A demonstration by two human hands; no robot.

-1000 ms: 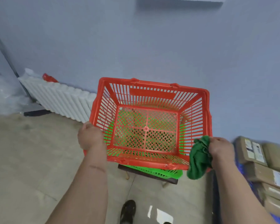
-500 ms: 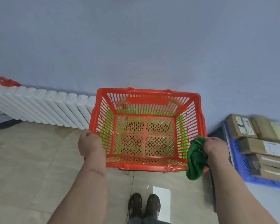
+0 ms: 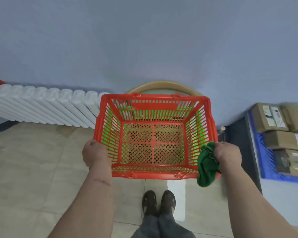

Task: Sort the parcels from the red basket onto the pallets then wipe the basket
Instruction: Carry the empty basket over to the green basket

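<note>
Lower now, the red basket (image 3: 153, 134) is gripped by left hand (image 3: 95, 154) and right hand (image 3: 228, 155), which also squeezes a green cloth (image 3: 207, 166).

The left hand's (image 3: 95, 154) fingers are hidden behind the red basket's (image 3: 203, 127) side wall, as are the right hand's (image 3: 228, 154) behind the green cloth (image 3: 207, 166). A green thing shows only through the basket's slats. The tan hoop (image 3: 162, 84) is mostly covered by the far rim. The parcels (image 3: 282, 140) run off the right edge, their labels too blurred to read
</note>
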